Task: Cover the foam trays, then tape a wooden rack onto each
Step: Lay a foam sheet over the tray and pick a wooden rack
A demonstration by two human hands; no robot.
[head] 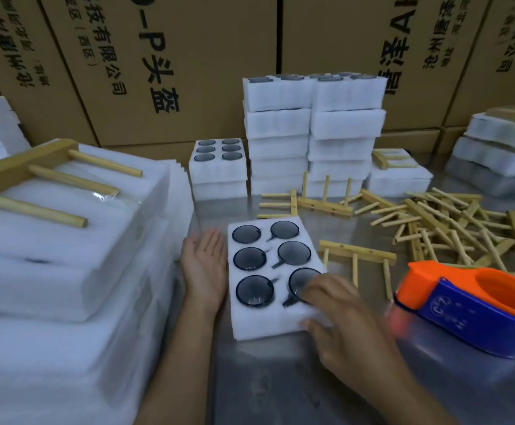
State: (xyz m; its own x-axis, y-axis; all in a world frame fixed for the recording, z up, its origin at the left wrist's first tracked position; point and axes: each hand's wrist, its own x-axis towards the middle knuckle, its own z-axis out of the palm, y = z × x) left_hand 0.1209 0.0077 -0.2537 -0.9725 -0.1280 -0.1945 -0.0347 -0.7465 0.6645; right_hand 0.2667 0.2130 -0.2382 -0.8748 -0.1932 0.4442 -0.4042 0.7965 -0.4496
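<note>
two bare arms show, each ending in a bare hand, the left hand (204,265) and the right hand (339,329), with no sleeves, gloves or rings on them.

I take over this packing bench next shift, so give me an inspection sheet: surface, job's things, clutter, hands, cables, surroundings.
Surface: metal table, dull and scuffed.
Job's things: open foam tray with six dark round cups, not yet covered; wooden rack lying just right of it; tape dispenser at the right edge.
Clutter: loose pile of racks; stacked trays behind; wrapped stack on the left with a rack on top.
Hands: left hand flat against the tray's left side; right hand on its near right corner, blurred.
Cables: nothing seen.
Surroundings: printed cardboard boxes along the back.
</note>
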